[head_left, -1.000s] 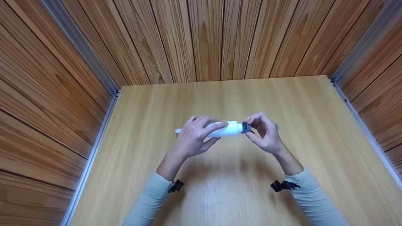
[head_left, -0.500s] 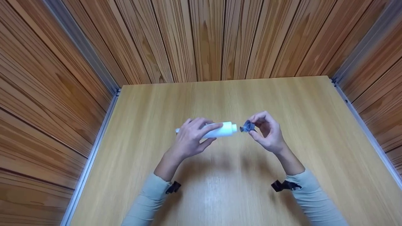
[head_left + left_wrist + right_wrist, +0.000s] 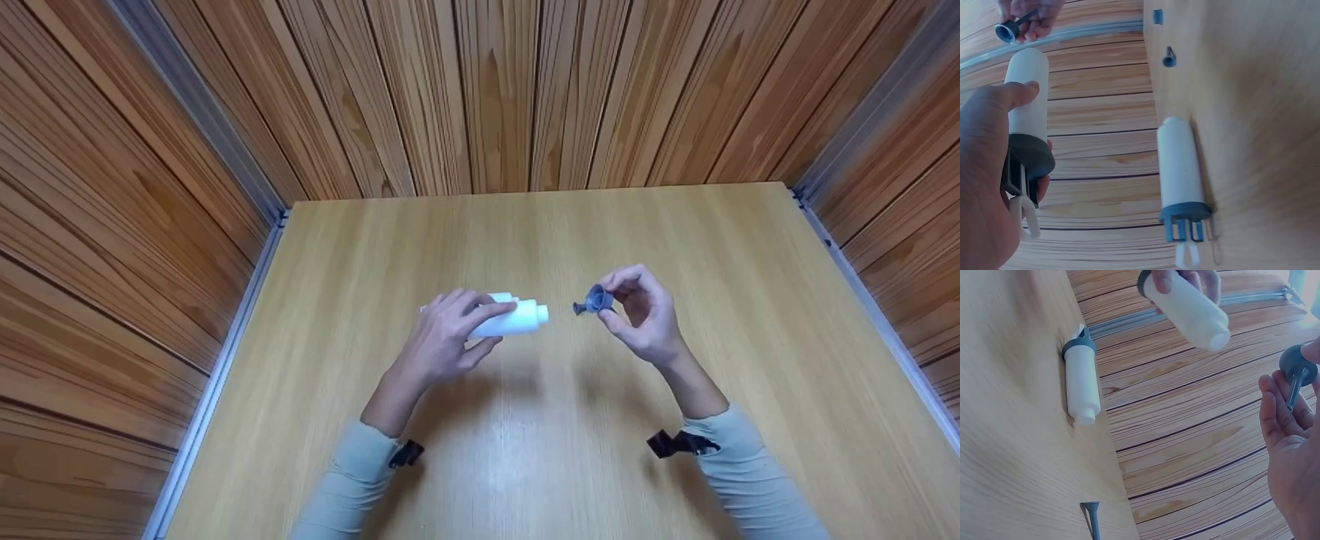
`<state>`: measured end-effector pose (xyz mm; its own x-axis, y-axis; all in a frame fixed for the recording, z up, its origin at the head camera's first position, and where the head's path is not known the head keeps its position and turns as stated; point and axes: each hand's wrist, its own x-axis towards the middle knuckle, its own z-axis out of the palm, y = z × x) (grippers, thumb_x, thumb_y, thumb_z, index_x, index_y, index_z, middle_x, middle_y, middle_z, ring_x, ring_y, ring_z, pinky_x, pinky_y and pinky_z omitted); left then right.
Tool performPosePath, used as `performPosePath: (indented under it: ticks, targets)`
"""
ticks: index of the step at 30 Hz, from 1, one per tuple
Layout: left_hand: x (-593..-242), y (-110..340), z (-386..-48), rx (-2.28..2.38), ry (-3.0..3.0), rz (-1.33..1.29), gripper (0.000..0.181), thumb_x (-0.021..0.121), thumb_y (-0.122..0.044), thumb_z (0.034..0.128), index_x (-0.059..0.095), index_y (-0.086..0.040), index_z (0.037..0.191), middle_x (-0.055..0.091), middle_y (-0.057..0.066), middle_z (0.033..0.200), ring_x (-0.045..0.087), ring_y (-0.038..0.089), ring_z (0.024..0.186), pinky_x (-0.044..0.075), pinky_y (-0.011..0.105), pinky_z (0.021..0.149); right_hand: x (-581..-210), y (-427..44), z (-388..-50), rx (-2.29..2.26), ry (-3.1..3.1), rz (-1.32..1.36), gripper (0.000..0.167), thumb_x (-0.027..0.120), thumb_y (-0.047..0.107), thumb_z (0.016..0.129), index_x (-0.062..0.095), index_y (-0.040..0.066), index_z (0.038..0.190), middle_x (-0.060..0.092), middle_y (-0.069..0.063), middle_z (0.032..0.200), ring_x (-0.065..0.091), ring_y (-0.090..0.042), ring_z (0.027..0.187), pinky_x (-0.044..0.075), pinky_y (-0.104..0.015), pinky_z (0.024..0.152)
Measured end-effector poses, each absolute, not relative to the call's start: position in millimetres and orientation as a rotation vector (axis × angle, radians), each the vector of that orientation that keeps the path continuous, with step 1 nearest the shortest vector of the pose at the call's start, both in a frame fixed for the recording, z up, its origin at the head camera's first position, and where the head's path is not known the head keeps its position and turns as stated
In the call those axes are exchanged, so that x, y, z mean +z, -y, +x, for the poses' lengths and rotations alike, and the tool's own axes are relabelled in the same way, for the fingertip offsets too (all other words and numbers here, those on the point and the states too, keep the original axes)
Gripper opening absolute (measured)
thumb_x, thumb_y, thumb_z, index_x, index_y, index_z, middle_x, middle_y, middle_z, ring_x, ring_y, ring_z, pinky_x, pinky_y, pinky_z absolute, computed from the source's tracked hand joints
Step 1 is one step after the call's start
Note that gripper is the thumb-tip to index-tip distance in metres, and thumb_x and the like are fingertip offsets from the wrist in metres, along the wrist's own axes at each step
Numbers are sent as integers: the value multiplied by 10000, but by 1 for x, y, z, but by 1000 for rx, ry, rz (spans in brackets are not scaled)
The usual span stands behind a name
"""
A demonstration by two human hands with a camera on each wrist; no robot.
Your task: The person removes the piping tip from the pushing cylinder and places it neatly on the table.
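My left hand (image 3: 442,334) grips a white icing syringe (image 3: 514,319), held roughly level above the table with its narrow neck pointing right. In the left wrist view its dark grey collar (image 3: 1030,152) and white loop handle (image 3: 1024,216) show at the palm end. Bare at the tip, the neck is apart from my right hand (image 3: 645,315). That hand pinches a dark grey nozzle (image 3: 599,298), a hollow cup with a thin spout (image 3: 1294,389). A second white syringe (image 3: 1178,163) lies on the table, mostly hidden behind my left hand in the head view.
A small flared nozzle (image 3: 1093,517) lies on the table (image 3: 480,240), just left of the held cup in the head view. Another small dark piece (image 3: 1157,16) lies farther right, seen in the left wrist view. Wood-plank walls (image 3: 495,97) enclose the table.
The nozzle has come off the syringe's neck. My left hand has drawn the syringe left and slightly nearer, uncovering part of the second one; my right hand has shifted slightly right with the nozzle.
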<state>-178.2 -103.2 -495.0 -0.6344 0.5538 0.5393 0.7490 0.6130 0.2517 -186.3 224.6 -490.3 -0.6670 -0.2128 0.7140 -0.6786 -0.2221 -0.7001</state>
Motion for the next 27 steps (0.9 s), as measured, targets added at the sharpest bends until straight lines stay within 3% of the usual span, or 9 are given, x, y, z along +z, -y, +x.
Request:
performPosePath:
  ticks: [13,21,27]
  targets:
    - [-521,113,-177,-649,2511,-1068,503,914,-259,952,756,-262,1430,775,85,1268,754,309,1167,667,485,973,-490,-225,-187,1953,1706,1066,318,613,-264,804,422,-270,1059,738,53,1175,736,-61,1057,631,-205,971]
    - [-534,118,-181,-672,2584,-1055,494,888,-261,981,736,-260,1451,755,117,1370,741,335,1210,656,527,1030,-490,-225,-186,1950,1710,1060,312,607,-266,804,421,-270,1055,736,54,1176,738,-59,1063,632,-203,970]
    - [-543,120,-185,-638,2632,-1069,459,859,-277,999,729,-239,1437,759,123,1341,736,321,1154,642,511,965,-490,-226,-185,1945,1719,1048,309,601,-265,795,427,-260,1051,741,63,1172,734,-53,1049,624,-194,956]
